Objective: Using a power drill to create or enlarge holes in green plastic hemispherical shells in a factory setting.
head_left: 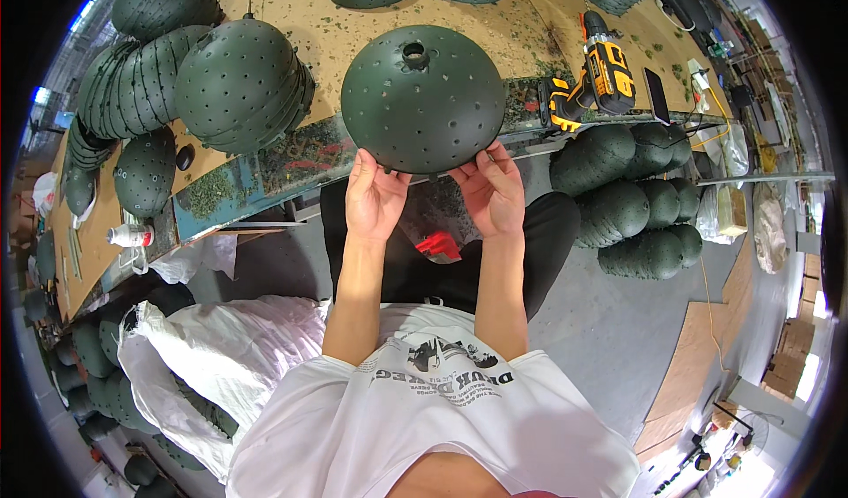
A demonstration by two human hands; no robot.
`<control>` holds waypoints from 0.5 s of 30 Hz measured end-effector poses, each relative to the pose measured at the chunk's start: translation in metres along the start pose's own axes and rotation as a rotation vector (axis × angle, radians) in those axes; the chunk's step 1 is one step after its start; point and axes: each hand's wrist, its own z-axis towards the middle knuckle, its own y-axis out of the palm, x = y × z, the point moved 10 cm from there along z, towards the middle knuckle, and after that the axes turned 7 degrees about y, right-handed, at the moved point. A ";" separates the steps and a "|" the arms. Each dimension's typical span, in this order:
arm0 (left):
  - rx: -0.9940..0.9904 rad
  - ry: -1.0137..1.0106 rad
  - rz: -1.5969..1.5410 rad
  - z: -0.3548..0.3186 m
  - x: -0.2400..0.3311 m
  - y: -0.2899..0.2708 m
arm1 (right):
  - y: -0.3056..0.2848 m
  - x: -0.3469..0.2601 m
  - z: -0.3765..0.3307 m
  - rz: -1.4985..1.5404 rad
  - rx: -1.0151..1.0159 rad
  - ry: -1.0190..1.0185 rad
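Between my two hands is a dark green plastic dome, dotted with small holes and with a short round neck near its top. My left hand grips its lower rim on the left, thumb on the outer face. On the right, my right hand pinches the same rim, its thumb and fingers closed around the edge. The dome is held over the table's front edge, its curved side facing up. What lies under it is hidden.
Stacked green domes crowd the table's left side. A yellow-black cordless drill and a phone lie at the right. More nested domes sit below the table at right. A white woven sack is at my left.
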 end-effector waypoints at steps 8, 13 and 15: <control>-0.254 -0.016 -0.023 0.001 0.020 0.008 | -0.023 -0.009 -0.005 0.064 -0.032 0.100; -0.189 -0.040 -0.025 0.001 0.021 0.001 | -0.004 -0.009 -0.002 0.218 -0.009 0.101; -0.181 -0.054 -0.020 0.001 0.020 -0.001 | -0.017 -0.009 -0.008 0.145 0.270 0.117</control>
